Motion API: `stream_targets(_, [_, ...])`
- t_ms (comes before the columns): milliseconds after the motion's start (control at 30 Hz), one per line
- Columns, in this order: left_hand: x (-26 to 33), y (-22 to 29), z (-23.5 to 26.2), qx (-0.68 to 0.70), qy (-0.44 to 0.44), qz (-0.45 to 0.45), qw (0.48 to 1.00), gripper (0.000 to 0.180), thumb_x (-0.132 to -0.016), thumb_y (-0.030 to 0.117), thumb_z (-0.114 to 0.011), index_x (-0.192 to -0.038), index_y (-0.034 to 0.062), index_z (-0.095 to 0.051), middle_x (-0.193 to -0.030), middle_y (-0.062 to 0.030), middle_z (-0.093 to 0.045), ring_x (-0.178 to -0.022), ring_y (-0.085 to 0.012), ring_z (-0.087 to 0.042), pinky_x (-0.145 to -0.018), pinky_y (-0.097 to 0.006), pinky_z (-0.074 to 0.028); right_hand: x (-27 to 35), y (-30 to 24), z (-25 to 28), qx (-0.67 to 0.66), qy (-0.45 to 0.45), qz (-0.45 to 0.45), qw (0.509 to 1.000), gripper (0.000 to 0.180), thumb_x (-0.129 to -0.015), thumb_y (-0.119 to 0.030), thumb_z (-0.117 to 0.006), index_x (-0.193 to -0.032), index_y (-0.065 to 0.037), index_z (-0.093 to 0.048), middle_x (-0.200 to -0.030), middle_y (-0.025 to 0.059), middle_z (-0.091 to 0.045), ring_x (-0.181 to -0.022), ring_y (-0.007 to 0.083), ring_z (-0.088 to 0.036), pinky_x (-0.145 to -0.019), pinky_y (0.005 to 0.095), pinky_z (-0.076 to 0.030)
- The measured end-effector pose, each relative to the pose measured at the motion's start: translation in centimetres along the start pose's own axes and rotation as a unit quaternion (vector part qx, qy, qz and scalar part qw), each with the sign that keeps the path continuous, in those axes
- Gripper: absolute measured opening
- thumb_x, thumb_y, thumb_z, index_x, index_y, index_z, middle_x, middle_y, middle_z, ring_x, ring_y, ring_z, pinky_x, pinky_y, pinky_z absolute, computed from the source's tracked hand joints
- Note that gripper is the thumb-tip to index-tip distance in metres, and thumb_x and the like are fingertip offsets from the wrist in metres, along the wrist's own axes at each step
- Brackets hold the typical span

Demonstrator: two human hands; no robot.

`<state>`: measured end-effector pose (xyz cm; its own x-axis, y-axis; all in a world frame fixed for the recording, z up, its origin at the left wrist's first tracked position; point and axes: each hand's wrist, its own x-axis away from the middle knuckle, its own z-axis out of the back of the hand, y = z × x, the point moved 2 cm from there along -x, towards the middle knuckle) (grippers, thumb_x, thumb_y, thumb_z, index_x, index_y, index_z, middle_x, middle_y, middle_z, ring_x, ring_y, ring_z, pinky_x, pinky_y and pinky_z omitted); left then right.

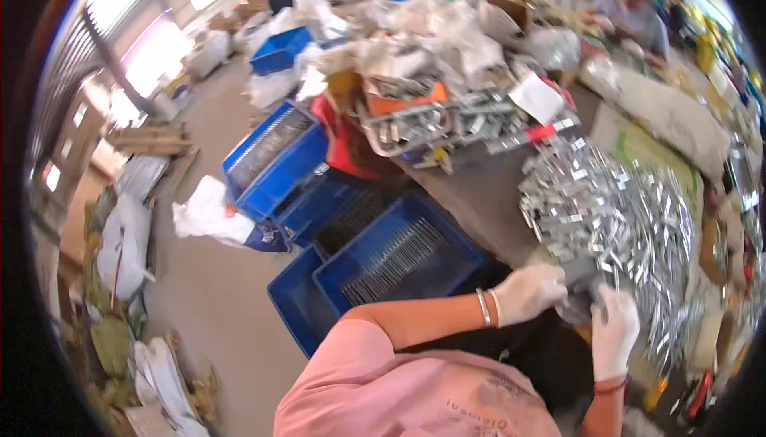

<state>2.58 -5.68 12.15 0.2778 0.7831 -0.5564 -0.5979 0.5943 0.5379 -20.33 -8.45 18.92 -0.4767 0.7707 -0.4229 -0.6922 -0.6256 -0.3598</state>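
Observation:
My left hand (528,295), in a white glove, reaches in from the left with its fingers closed at the edge of a dark grey object (581,277). My right hand (614,332), gloved too, is closed on the other side of it, fingertips bent inward. Blur hides what each hand pinches, and whether the grey object is held or fixed to the table. Just beyond my hands lies a large heap of small shiny metal strips (610,214), spreading down along the right side of the table.
A blue crate (471,257) with neatly rowed metal parts stands left of my arm, another blue crate (295,289) beneath it. Farther off is a tilted blue crate (239,170). A tray of metal pieces (399,146) and white bags cover the far table. A person (638,18) sits far right.

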Motion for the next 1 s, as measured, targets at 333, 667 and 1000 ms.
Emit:
stream_targets(333, [-0.2,-0.5,-0.4,0.014,-0.050,0.042,0.998,0.012,-0.088,0.009,-0.078,-0.098,0.0155,-0.081,-0.093,-0.0100,-0.067,-0.091,-0.0348,-0.070,-0.079,-0.047,-0.057,1.5,3.6,-0.8,0.060,-0.102,-0.037,0.992,0.038,-0.096,-0.018,-0.079,-0.134,-0.012,-0.074,-0.106,0.0131,-0.070,-0.100,0.0359,-0.070,-0.089,0.0473,-0.057])
stream_targets(667, [-0.5,-0.1,-0.1,-0.012,-0.026,0.017,0.999,0.021,-0.082,0.005,-0.086,-0.101,0.0137,-0.079,-0.094,-0.0088,-0.065,-0.088,-0.0346,-0.069,-0.075,-0.046,-0.057,3.7,-0.3,2.9,-0.047,-0.096,-0.083,0.991,0.055,-0.098,-0.006,-0.076,-0.152,-0.017,-0.069,-0.106,0.0144,-0.071,-0.089,0.0374,-0.074,-0.079,0.0438,-0.060])
stream_targets(1000, [-0.2,-0.9,-0.6,0.016,-0.034,0.022,0.999,0.021,-0.081,0.005,-0.087,-0.099,0.0108,-0.078,-0.094,-0.0099,-0.067,-0.088,-0.0354,-0.069,-0.076,-0.046,-0.056,4.1,-1.4,2.2,0.027,-0.055,-0.016,0.998,0.057,-0.098,-0.004,-0.063,-0.151,-0.026,-0.067,-0.093,0.0065,-0.066,-0.079,0.0275,-0.073,-0.068,0.0407,-0.060])
